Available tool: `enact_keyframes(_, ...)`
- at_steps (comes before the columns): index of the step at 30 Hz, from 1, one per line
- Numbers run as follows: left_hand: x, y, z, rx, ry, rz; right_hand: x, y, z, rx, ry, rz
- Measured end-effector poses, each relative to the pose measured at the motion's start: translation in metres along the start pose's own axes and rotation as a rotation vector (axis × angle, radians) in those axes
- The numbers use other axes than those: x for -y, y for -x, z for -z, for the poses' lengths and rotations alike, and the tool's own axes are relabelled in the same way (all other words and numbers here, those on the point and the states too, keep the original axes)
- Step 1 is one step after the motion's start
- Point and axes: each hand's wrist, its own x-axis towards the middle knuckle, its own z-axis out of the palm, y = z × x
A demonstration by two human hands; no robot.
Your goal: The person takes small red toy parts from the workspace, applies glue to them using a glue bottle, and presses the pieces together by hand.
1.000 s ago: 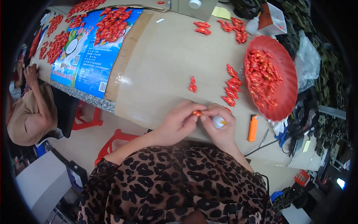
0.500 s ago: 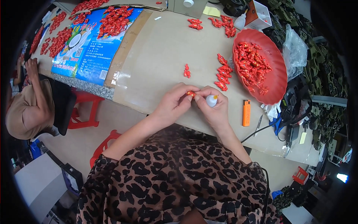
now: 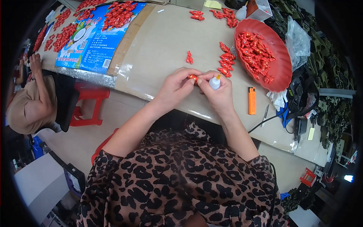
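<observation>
Over the table's near edge, my left hand (image 3: 172, 89) pinches a small shiny red piece (image 3: 193, 78) with gold spots between thumb and fingers. The thumb and fingertips of my right hand (image 3: 220, 99) meet the same piece from the other side. That hand also holds a small white squeeze bottle (image 3: 214, 83) in its curled fingers, its yellow tip pointing up and away from me. Fingers hide part of the red piece. Just beyond my hands lies a single red figure (image 3: 189, 57), with a row of similar red figures (image 3: 227, 60) to its right.
A scalloped red bowl (image 3: 283, 72) full of red pieces stands at right. Near it lie an orange lighter (image 3: 252, 101), a thin blade (image 3: 265, 115) and a cable. More red figures (image 3: 118, 17) cover a blue printed sheet (image 3: 99, 49) at left. Another person (image 3: 36, 102) sits far left.
The view has shifted, so the table sits higher in the picture. My hands still grip the red piece and bottle; the bottle's tip now points more upward.
</observation>
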Motion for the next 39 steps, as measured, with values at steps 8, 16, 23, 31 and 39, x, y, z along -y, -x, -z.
enact_keyframes(8,0.0042,0.0006,-0.0012,0.012,0.059,0.012,-0.0029,0.0005,0.0014,0.006,-0.017,-0.016)
enact_keyframes(16,0.0035,0.0012,-0.0014,0.018,0.119,0.048,-0.0033,0.0012,0.0002,-0.008,0.001,0.008)
enact_keyframes(23,0.0001,0.0018,-0.0042,0.004,0.169,0.065,-0.0001,0.0005,-0.0009,-0.008,-0.026,-0.001)
enact_keyframes(31,0.0013,0.0004,-0.0056,-0.008,0.112,0.046,-0.0025,-0.0017,-0.0005,-0.019,-0.011,-0.017)
enact_keyframes(39,0.0055,0.0016,-0.0053,-0.025,0.041,0.056,-0.0038,-0.0002,-0.0009,-0.024,0.005,-0.002)
